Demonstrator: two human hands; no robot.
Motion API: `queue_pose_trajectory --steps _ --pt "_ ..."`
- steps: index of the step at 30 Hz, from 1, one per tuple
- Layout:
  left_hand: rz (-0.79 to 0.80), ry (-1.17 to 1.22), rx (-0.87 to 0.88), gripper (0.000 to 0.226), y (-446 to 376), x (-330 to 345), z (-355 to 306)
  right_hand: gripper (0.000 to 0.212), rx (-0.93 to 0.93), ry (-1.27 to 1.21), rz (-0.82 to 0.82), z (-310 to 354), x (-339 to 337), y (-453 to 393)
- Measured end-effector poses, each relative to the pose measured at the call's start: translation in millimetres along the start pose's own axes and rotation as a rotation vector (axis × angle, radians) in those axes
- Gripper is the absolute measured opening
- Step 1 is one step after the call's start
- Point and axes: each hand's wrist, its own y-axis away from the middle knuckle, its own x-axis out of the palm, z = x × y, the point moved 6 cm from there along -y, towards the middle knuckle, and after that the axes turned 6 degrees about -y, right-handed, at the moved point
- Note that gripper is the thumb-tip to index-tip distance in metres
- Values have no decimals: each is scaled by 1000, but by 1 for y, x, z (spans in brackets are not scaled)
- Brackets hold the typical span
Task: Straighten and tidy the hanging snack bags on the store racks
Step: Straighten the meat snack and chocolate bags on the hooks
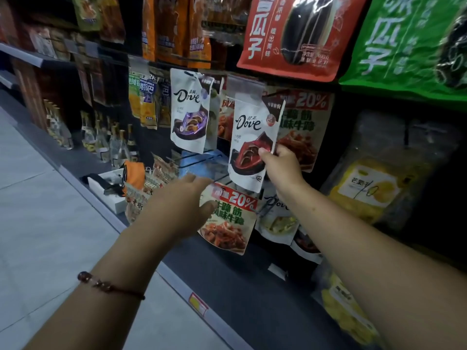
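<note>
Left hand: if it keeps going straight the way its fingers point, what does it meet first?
Probably the beef tendon snack bag hanging just ahead of the left hand; its fingers already overlap the bag's left edge, though depth is unclear.

The white Dove bag [249, 140] and the red seed bag [293, 34] above it are glossy plastic film that catches the light. Thin dark metal wire forms the pegs [202, 160], and clear glass bottles [111, 145] shine beside a smooth, matt pale floor [38, 210].
</note>
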Motion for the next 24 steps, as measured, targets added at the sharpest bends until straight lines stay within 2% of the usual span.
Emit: queue_pose_trajectory --steps 4,9,13,15,18,24 --pt "-101 101 -58 57 0 -9 4 12 -3 -111 85 17 -4 30" --pt "-201 529 -140 40 9 -20 13 15 -65 -137 257 43 -9 75" --pt "-137 962 -147 31 17 -15 16 15 -36 -33 352 26 -14 110" --pt "-75 1080 -130 19 20 -9 13 15 23 -43 353 5 -20 122" --pt "17 1081 -135 16 26 5 2 15 126 -46 310 -28 -34 135" --pt "199 1029 -169 16 41 50 -18 13 297 -205 254 -67 -54 159"
